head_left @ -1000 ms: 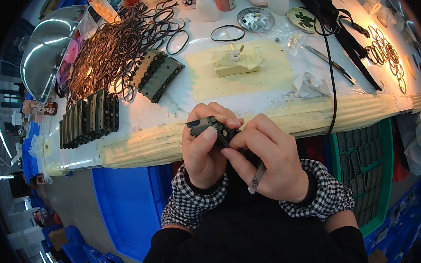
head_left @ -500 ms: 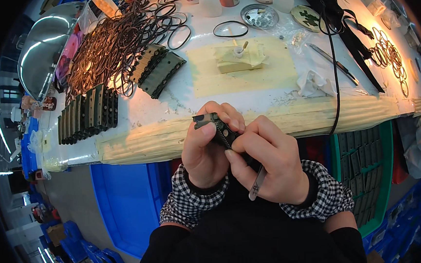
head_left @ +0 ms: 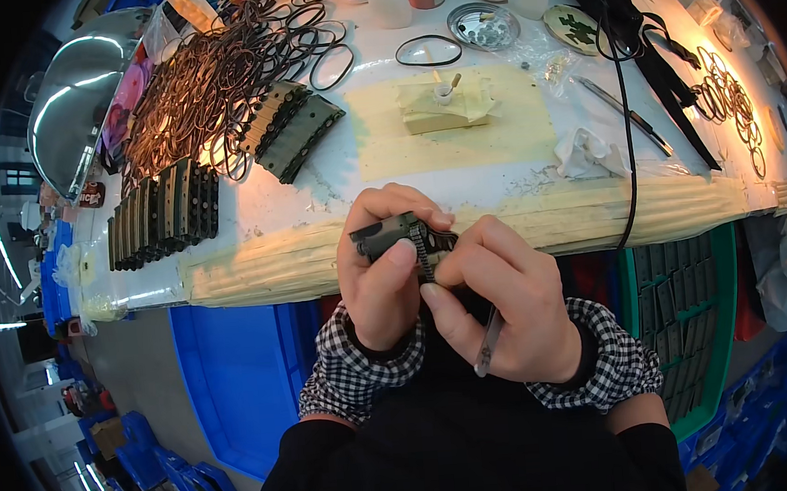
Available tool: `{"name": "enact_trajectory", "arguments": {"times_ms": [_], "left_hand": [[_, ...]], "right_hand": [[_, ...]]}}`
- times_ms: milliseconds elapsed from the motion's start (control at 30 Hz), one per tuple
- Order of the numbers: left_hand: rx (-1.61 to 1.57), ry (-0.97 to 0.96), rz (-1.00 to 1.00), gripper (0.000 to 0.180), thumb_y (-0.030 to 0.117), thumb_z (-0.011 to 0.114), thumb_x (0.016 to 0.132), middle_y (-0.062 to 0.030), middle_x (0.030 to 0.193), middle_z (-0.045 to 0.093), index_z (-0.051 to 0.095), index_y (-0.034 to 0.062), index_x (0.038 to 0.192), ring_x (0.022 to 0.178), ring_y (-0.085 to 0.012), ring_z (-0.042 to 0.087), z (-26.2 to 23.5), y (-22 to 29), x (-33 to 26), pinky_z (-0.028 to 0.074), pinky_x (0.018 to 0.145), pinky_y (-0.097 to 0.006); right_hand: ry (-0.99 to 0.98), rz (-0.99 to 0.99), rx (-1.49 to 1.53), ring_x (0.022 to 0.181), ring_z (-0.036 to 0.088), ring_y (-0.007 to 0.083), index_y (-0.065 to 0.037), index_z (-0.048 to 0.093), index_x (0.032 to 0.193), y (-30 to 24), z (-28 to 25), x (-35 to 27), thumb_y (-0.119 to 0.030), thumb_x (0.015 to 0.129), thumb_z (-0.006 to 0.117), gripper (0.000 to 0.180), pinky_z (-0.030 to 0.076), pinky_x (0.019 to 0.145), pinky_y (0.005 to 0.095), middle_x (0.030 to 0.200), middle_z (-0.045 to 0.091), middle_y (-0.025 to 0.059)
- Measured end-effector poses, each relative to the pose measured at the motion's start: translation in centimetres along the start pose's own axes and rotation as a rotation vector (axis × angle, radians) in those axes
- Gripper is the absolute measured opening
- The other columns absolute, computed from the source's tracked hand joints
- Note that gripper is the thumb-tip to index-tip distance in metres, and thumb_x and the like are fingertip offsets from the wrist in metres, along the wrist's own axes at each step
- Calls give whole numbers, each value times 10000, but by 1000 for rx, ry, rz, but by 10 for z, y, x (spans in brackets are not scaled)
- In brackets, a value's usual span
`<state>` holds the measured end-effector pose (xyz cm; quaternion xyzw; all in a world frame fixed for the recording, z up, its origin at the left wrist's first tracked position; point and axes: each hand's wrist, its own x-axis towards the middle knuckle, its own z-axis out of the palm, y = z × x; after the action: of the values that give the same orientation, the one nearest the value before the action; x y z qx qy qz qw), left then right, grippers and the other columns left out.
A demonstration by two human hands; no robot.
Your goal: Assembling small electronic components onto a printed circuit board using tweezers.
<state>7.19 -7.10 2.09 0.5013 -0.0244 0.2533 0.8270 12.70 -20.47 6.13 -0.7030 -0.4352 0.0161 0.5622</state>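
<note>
From where I stand, the left hand (head_left: 379, 278) is closed around a small dark green casing (head_left: 379, 238), which is held tilted above the near edge of the workbench (head_left: 255, 220), thumb on its near side and fingers behind. The right hand (head_left: 510, 287) has thumb and forefinger pinched at the casing's right end, beside a narrow ridged strip (head_left: 422, 251); what exactly they grip there is hidden. A slim metal tool (head_left: 487, 347) is tucked under that palm, its rounded end poking out towards the person.

I'd judge this to be close handwork, seating or adjusting something at that end. The next move seems to call for a steady left hold and small, light pressure from the right fingertips, without letting the strip slip. Similar green casings (head_left: 163, 214) stand in a row to the left, near a heap of dark loops (head_left: 187, 105).
</note>
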Motion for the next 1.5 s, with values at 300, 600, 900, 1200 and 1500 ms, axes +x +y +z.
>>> {"name": "enact_trajectory", "arguments": {"times_ms": [300, 600, 900, 1200, 1500], "left_hand": [[802, -129, 439, 307, -12, 597, 838, -159, 1041, 535, 541, -12, 1140, 921, -237, 551, -4, 0, 4, 473, 938, -408], [657, -109, 316, 263, 74, 582, 932, -149, 1050, 557, 512, -22, 1167, 947, -212, 559, -6, -3, -1, 468, 910, -350], [25, 83, -179, 284, 229, 477, 1011, -139, 1066, 556, 465, -21, 1145, 972, -198, 555, 13, 3, -10, 473, 877, -331], [-367, -5, -202, 234, 179, 540, 883, -134, 965, 570, 527, -14, 1015, 875, -196, 552, 4, -1, -4, 467, 807, -328], [-367, -2, -247, 233, 222, 562, 878, -117, 924, 561, 530, 8, 964, 869, -198, 548, 2, -1, -3, 468, 797, -326]], "right_hand": [[41, 521, 625, 485, 332, 11, -26, 594, 864, 4, -9, 3, -65, 843, 706, 120, 257, 445, 197, 787, 558, 0], [-29, 129, 280, 508, 402, 59, -24, 574, 842, 15, -16, 7, -14, 820, 699, 127, 284, 455, 221, 756, 519, 18], [25, 77, 92, 596, 593, 214, -14, 565, 835, 9, -6, 8, 0, 781, 710, 156, 520, 560, 300, 771, 550, 77], [98, -16, -28, 590, 593, 237, -55, 581, 807, 5, 5, 1, -51, 748, 736, 166, 474, 500, 322, 754, 559, 62], [114, -57, -62, 575, 582, 161, -2, 606, 796, 4, 6, 2, 0, 748, 759, 161, 470, 516, 262, 730, 564, 75]]}}
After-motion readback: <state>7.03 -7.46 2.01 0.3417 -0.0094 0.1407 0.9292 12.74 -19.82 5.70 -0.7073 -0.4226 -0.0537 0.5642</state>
